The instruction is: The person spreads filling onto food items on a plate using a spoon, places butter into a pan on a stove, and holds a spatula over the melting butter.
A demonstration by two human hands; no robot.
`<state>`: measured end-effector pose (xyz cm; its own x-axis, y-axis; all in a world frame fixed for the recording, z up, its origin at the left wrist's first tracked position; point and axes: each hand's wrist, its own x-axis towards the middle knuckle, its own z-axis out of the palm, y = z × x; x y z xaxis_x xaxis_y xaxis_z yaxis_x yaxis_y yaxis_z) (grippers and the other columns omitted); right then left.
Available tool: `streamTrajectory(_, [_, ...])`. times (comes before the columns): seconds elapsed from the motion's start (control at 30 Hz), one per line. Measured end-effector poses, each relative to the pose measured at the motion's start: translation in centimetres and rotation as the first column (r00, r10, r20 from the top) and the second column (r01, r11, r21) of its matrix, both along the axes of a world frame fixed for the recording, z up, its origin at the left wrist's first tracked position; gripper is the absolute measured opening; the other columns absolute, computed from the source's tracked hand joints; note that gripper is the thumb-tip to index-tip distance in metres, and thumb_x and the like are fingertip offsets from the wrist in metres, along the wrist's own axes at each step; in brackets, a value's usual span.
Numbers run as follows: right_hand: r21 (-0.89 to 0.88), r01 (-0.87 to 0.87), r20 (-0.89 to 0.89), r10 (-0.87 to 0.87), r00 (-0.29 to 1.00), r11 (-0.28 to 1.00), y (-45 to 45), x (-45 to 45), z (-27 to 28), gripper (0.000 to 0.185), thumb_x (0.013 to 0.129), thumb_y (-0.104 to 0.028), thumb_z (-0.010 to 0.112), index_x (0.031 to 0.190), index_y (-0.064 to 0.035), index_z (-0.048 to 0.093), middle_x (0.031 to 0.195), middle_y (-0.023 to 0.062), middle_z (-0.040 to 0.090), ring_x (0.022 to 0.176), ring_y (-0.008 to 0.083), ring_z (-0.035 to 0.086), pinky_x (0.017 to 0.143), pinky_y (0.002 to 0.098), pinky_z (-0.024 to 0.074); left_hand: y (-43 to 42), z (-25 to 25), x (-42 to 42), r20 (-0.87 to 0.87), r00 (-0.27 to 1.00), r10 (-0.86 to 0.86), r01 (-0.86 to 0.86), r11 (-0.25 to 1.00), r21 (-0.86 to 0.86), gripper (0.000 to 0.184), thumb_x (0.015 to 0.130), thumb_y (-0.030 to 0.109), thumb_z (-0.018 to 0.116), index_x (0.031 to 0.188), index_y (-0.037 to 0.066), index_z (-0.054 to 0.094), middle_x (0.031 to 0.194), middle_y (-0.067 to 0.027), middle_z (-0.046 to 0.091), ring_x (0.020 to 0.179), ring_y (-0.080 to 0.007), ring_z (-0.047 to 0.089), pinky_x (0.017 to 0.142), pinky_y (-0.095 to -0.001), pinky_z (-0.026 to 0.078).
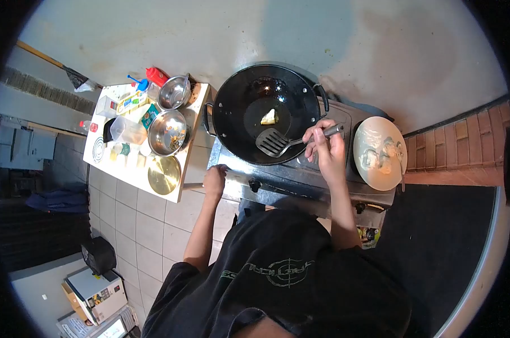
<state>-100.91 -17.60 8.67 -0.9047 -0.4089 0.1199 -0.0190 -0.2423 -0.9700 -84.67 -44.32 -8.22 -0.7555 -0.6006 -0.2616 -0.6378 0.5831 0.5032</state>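
Note:
My right hand (327, 147) is closed around the handle of a slotted metal spatula (273, 142). The spatula's head is over the near side of a black two-handled wok (238, 101) on the stove. A small pale, yellowish piece of food (270, 117) lies in the wok, just beyond the spatula head. My left hand (214, 180) is curled at the front left corner of the metal stove (277, 183); whatever its fingers grip, if anything, is hidden. Right of my right hand, an oval white plate (372, 132) carries several pieces of food.
On the left, a white table (136, 179) bears two steel bowls (168, 133), a clear plastic container (125, 130), a gold-coloured round lid or dish (164, 174) and a red bottle (156, 76). Stove knobs (255, 185) line the front. A wall (238, 34) stands behind, bricks (452, 149) to the right.

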Motion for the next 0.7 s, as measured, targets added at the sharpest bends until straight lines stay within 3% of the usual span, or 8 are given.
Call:
streamTrajectory(0.13, [0.022, 0.077, 0.034, -0.078, 0.996, 0.997, -0.5, 0.2, -0.1, 0.020, 0.101, -0.024, 0.051, 0.099, -0.0044, 0.051, 0.084, 0.0053, 0.060, 0.055, 0.0060, 0.052, 0.048, 0.0185, 0.0405, -0.8, -1.3, 0.3, 0.057, 0.996, -0.074, 0.076, 0.997, -0.026, 0.022, 0.094, 0.022, 0.052, 0.100, 0.014, 0.071, 0.094, -0.0194, 0.068, 0.087, -0.0391, 0.066, 0.074, -0.0489, 0.051])
streamTrajectory(0.23, [-0.026, 0.142, 0.054, -0.141, 0.989, 0.990, -1.5, 0.8, -0.7, 0.018, 0.100, -0.020, 0.052, 0.092, -0.0044, 0.054, 0.083, 0.0051, 0.061, 0.055, 0.0066, 0.053, 0.047, 0.0190, 0.0396, -1.3, -1.7, 0.5, 0.016, 0.985, -0.170, 0.170, 0.985, -0.020, 0.022, 0.093, 0.022, 0.052, 0.096, 0.008, 0.069, 0.089, -0.0212, 0.066, 0.084, -0.0395, 0.065, 0.073, -0.0502, 0.051])
streamTrajectory(0.3, [-0.017, 0.188, 0.095, -0.185, 0.978, 0.982, -2.4, 1.7, -0.7, 0.019, 0.099, -0.020, 0.052, 0.087, -0.0053, 0.054, 0.081, 0.0046, 0.059, 0.056, 0.0072, 0.051, 0.048, 0.0206, 0.0385, -1.6, -1.8, 1.0, -0.189, 0.952, -0.240, 0.248, 0.969, 0.018, 0.020, 0.091, 0.021, 0.058, 0.090, 0.002, 0.066, 0.085, -0.0235, 0.064, 0.078, -0.0406, 0.064, 0.072, -0.0493, 0.050])
streamTrajectory(0.43, [-0.100, 0.255, 0.210, -0.230, 0.950, 0.962, -4.3, 3.1, -1.0, 0.021, 0.099, -0.021, 0.049, 0.083, -0.0088, 0.046, 0.081, 0.0050, 0.054, 0.058, 0.0108, 0.048, 0.050, 0.0234, 0.0389, -2.7, -1.2, 1.9, -0.263, 0.920, -0.290, 0.346, 0.917, 0.200, 0.007, 0.084, 0.009, 0.066, 0.085, 0.003, 0.063, 0.080, -0.0183, 0.060, 0.076, -0.0350, 0.061, 0.072, -0.0431, 0.050])
streamTrajectory(0.5, [-0.162, 0.316, 0.332, -0.250, 0.910, 0.935, -5.0, 4.3, -0.3, 0.022, 0.099, -0.023, 0.049, 0.082, -0.0095, 0.045, 0.079, 0.0039, 0.051, 0.060, 0.0112, 0.046, 0.051, 0.0250, 0.0383, -3.3, -0.8, 2.6, -0.275, 0.913, -0.302, 0.389, 0.849, 0.359, 0.012, 0.084, 0.010, 0.069, 0.086, 0.000, 0.064, 0.091, -0.0167, 0.061, 0.076, -0.0278, 0.064, 0.070, -0.0376, 0.052])
streamTrajectory(0.53, [-0.139, 0.303, 0.327, -0.245, 0.913, 0.943, -5.1, 4.5, 0.0, 0.023, 0.099, -0.024, 0.049, 0.081, -0.0103, 0.043, 0.080, 0.0032, 0.049, 0.063, 0.0110, 0.045, 0.053, 0.0259, 0.0381, -3.9, -0.7, 2.6, -0.247, 0.860, -0.447, 0.502, 0.829, 0.245, 0.008, 0.081, 0.005, 0.070, 0.086, 0.000, 0.065, 0.095, -0.0148, 0.060, 0.080, -0.0232, 0.064, 0.072, -0.0345, 0.052])
streamTrajectory(0.57, [-0.148, 0.301, 0.307, -0.245, 0.919, 0.942, -5.1, 4.5, 0.2, 0.023, 0.099, -0.024, 0.049, 0.081, -0.0103, 0.043, 0.080, 0.0032, 0.049, 0.063, 0.0110, 0.045, 0.053, 0.0259, 0.0381, -4.1, -0.3, 2.7, -0.304, 0.881, -0.363, 0.460, 0.806, 0.372, 0.010, 0.080, 0.007, 0.073, 0.084, 0.002, 0.066, 0.095, -0.0129, 0.060, 0.081, -0.0220, 0.064, 0.073, -0.0333, 0.052])
streamTrajectory(0.7, [-0.098, 0.255, 0.312, -0.213, 0.926, 0.962, -4.6, 3.6, 0.7, 0.024, 0.100, -0.025, 0.049, 0.083, -0.0096, 0.045, 0.080, 0.0028, 0.050, 0.062, 0.0109, 0.045, 0.053, 0.0250, 0.0381, -4.8, 1.0, 2.7, -0.302, 0.905, -0.299, 0.414, 0.778, 0.472, 0.019, 0.080, 0.016, 0.077, 0.084, 0.001, 0.066, 0.096, -0.0109, 0.060, 0.081, -0.0202, 0.062, 0.073, -0.0313, 0.050])
